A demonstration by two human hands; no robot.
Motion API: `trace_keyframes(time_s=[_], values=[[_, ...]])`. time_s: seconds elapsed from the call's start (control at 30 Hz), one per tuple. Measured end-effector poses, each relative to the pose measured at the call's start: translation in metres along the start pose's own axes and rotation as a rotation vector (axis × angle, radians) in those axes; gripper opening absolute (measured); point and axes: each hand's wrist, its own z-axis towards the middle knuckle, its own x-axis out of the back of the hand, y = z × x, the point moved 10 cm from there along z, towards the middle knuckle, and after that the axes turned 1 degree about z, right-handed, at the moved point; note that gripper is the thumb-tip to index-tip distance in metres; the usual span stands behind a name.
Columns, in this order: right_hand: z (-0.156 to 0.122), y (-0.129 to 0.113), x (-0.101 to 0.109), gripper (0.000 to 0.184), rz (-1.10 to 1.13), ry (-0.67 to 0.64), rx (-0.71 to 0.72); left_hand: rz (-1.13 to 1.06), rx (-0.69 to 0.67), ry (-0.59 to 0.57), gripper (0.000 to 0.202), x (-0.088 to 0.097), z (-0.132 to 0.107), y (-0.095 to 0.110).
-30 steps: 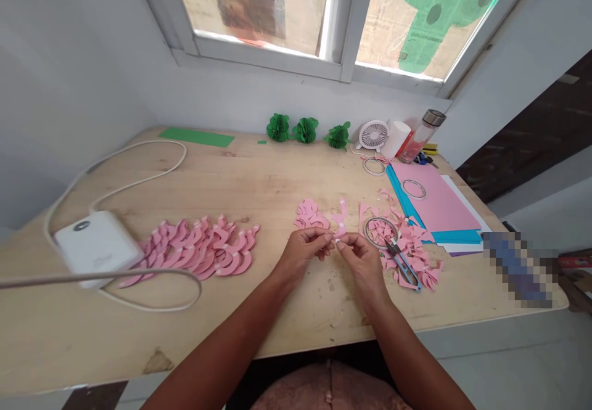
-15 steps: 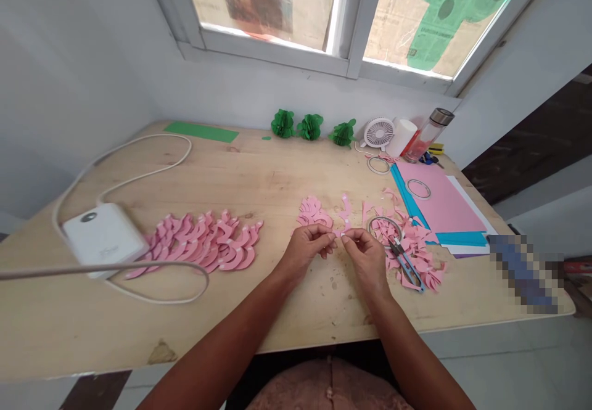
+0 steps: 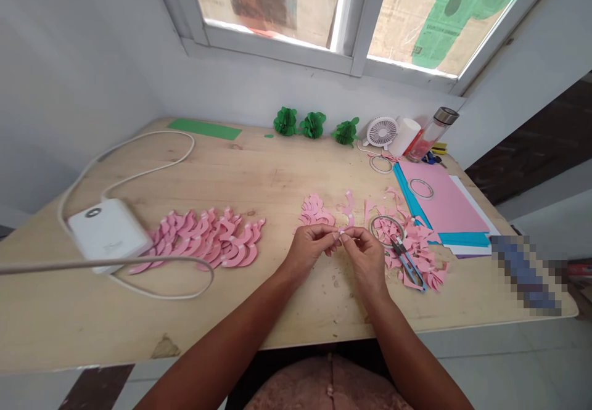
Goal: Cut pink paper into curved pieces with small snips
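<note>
- Pinching a small pink paper piece with closed fingertips of left hand and right hand.
- Piece is held above table, near scissors.
- Slow, steady fingers work best here.

Nothing is legible: the newspaper covering the window shows only unreadable print.

Pink paper scrap mostly hidden in the pinch between left hand and right hand; pixelated object at wooden table edge blurred past naming; small yellow-and-blue items by glass bottle too small to tell; green window cut-out cut off by top edge.
</note>
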Motion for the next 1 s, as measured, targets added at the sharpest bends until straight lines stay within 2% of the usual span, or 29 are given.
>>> trace_keyframes(time_s=[0.17,0.43,1.0], values=[[-0.001,0.005,0.0,0.01,0.083,0.05,-0.029,-0.015,-0.006,0.0,0.012,0.0,0.0,0.001],[-0.002,0.002,0.003,0.009,0.07,0.074,-0.012,0.023,-0.026,-0.001,0.016,-0.001,-0.002,0.005],[-0.001,-0.001,0.001,0.011,0.055,0.045,-0.022,0.073,-0.08,-0.003,0.014,-0.003,-0.003,0.012]])
